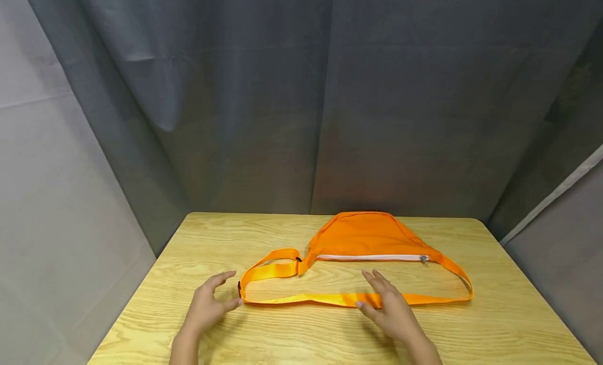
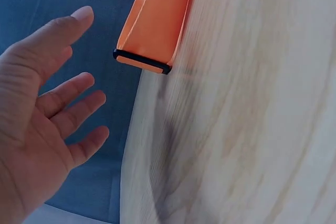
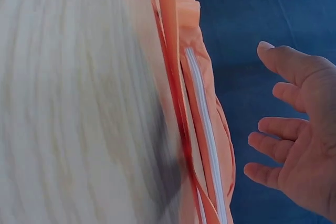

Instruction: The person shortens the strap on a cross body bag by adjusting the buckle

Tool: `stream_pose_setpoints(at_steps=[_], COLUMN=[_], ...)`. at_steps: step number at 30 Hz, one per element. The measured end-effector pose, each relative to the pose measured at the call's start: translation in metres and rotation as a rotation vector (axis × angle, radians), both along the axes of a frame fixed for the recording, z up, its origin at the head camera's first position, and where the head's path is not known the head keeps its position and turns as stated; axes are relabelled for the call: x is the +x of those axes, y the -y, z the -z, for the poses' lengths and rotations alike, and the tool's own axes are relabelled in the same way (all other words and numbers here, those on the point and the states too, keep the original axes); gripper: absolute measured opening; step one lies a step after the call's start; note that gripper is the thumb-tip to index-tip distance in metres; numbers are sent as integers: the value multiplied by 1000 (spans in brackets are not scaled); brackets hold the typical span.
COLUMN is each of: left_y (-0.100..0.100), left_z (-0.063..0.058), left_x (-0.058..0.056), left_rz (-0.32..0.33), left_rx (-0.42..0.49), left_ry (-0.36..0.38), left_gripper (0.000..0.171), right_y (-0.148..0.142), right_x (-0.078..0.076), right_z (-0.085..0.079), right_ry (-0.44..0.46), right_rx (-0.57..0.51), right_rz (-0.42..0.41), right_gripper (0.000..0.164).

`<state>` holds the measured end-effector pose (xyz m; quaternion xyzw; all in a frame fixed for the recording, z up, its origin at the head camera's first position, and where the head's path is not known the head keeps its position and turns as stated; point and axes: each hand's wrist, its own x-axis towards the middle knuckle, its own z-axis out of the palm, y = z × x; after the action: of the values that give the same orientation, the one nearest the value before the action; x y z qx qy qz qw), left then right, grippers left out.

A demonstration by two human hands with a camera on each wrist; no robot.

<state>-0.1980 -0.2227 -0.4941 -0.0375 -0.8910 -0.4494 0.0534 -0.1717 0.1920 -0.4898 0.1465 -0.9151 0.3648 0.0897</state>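
An orange waist bag (image 1: 367,234) lies flat toward the back of the table, its white zipper (image 1: 372,257) facing the front. Its orange strap (image 1: 325,299) loops forward and left, with a black buckle (image 2: 142,60) at the left bend. Beside that bend is my left hand (image 1: 207,305), fingers spread and holding nothing; in the left wrist view it stays apart from the buckle. My right hand (image 1: 391,310) hovers over the front run of the strap, fingers loosely extended. The right wrist view shows the right hand (image 3: 299,140) holding nothing, with the bag's zipper to its left.
The light wood-grain table (image 1: 494,328) has its back edge against a dark grey curtain (image 1: 249,119). Pale grey panels (image 1: 61,197) stand on the left and right sides. A small metal zipper pull (image 1: 424,259) hangs at the zipper's right end.
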Motion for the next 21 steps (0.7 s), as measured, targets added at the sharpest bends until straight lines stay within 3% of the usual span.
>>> stream_pose_setpoints(at_steps=[6, 12, 21], left_y=[4, 11, 18], left_z=[6, 12, 13], left_x=[-8, -15, -23], left_rz=[26, 47, 134], left_rx=[93, 226, 227], left_ry=[17, 101, 142], left_gripper=[62, 59, 56], right_y=[14, 31, 56], right_x=[-5, -14, -27], right_z=[4, 8, 13], right_ry=[39, 43, 78], right_rx=[-43, -86, -146], right_rz=[-43, -105, -244], right_gripper=[69, 66, 61])
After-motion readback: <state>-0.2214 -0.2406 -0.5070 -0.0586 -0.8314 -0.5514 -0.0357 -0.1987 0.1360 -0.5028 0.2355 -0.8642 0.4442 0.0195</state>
